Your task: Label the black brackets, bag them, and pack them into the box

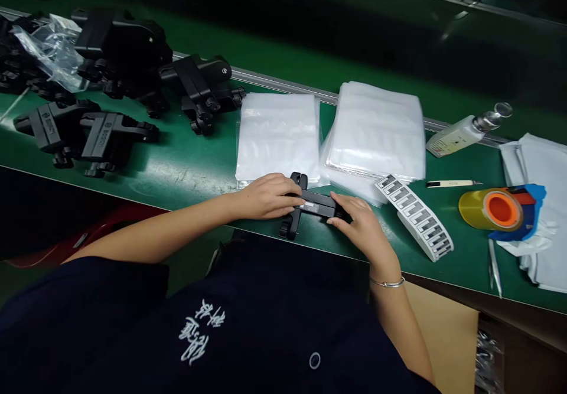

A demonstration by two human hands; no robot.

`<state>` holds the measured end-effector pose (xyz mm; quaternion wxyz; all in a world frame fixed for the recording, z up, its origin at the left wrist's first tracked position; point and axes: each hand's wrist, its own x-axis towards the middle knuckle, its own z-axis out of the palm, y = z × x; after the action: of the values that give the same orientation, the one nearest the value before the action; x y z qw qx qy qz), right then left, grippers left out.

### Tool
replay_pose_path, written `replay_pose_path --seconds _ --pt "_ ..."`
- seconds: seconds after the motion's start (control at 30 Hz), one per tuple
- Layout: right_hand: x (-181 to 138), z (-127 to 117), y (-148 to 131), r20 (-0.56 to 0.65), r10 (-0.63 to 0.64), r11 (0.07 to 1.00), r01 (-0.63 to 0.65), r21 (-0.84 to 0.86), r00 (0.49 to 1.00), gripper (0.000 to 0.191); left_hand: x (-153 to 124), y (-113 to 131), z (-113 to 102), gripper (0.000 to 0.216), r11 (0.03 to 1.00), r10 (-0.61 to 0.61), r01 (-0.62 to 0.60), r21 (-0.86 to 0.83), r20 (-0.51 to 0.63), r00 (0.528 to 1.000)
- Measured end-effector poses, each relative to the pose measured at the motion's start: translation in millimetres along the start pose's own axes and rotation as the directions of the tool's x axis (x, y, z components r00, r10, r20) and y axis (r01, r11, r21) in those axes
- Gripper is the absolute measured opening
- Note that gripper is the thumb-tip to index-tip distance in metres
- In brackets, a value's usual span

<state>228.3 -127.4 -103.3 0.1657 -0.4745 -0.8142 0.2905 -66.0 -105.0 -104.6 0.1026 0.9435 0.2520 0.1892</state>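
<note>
A black plastic bracket (325,200) with knobbed feet lies at the front edge of the green bench, a small pale label on its top. My left hand (268,197) reaches over its left part, fingers stretched out and slightly apart, with fingertips touching the top beside the label. The thumb of that hand is hidden. At the other end, my right hand (359,221) grips the bracket between thumb and fingers. Just behind the bracket is a stack of clear plastic bags (279,137). A curled strip of printed labels (416,217) lies to the right of my right hand.
More black brackets (104,137) crowd the left side, with crumpled clear plastic (55,48) among them. Another bag stack (376,131), a pump bottle (456,137), a cutter knife (454,184), a yellow tape roll (489,209), tweezers (494,268) and white cloths (551,205) occupy the right.
</note>
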Motion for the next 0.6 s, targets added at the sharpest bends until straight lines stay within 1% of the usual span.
replay_pose_path --seconds 0.13,0.2,0.27,0.33,0.37,0.4,0.43,0.47,0.5,0.53,0.57,0.6 --pt "-1.1 -0.1 -0.2 -0.001 -0.005 1.0 0.005 -0.009 1.0 0.051 6.7 2.3 -6.3 0.031 0.998 0.058 -0.054 -0.03 0.146 0.988" --pt "-1.2 1.2 0.1 0.0 -0.009 1.0 0.009 -0.007 1.0 0.052 17.1 5.3 -3.6 0.033 0.996 0.087 -0.083 -0.032 0.18 0.98" --pt "-0.9 4.5 0.9 -0.006 -0.035 0.999 0.035 -0.005 0.999 0.053 29.5 9.5 2.3 0.035 0.991 0.135 -0.134 -0.018 0.16 0.978" --pt "-1.3 9.9 1.5 -0.026 -0.096 0.995 0.096 -0.018 0.995 0.054 39.6 11.6 8.5 0.036 0.985 0.169 -0.17 0.002 0.092 0.981" --pt "-2.6 13.1 1.5 -0.04 -0.131 0.991 0.13 -0.031 0.991 0.053 42.3 10.6 10.9 0.037 0.989 0.15 -0.151 0.009 0.042 0.988" --pt "-5.2 16.3 1.6 -0.057 -0.159 0.987 0.157 -0.045 0.986 0.051 42.9 7.6 12.6 0.037 0.996 0.088 -0.088 0.014 -0.025 0.996" --pt "-9.1 19.0 1.9 -0.079 -0.176 0.983 0.172 -0.057 0.981 0.049 40.9 2.8 13.7 0.037 1.0 -0.02 0.022 0.014 -0.099 0.995" --pt "-14.5 20.8 2.8 -0.105 -0.179 0.983 0.173 -0.066 0.978 0.047 36.3 -3.6 14.3 0.037 0.987 -0.156 0.159 0.007 -0.169 0.973" --pt "-21.0 21.4 4.6 -0.138 -0.168 0.985 0.16 -0.071 0.976 0.045 29.3 -11.0 14.9 0.037 0.957 -0.284 0.289 -0.004 -0.208 0.936" --pt "-28.2 20.5 7.4 -0.176 -0.148 0.988 0.138 -0.07 0.973 0.044 20.3 -18.6 15.7 0.037 0.921 -0.382 0.389 -0.009 -0.21 0.9" --pt "-35.4 18.1 10.9 -0.217 -0.121 0.992 0.11 -0.061 0.969 0.043 10.0 -25.6 17.0 0.036 0.892 -0.446 0.452 -0.005 -0.177 0.877" --pt "-42.1 14.5 14.7 -0.258 -0.093 0.995 0.084 -0.048 0.962 0.042 -0.5 -31.6 19.0 0.036 0.876 -0.478 0.482 0.009 -0.118 0.87"
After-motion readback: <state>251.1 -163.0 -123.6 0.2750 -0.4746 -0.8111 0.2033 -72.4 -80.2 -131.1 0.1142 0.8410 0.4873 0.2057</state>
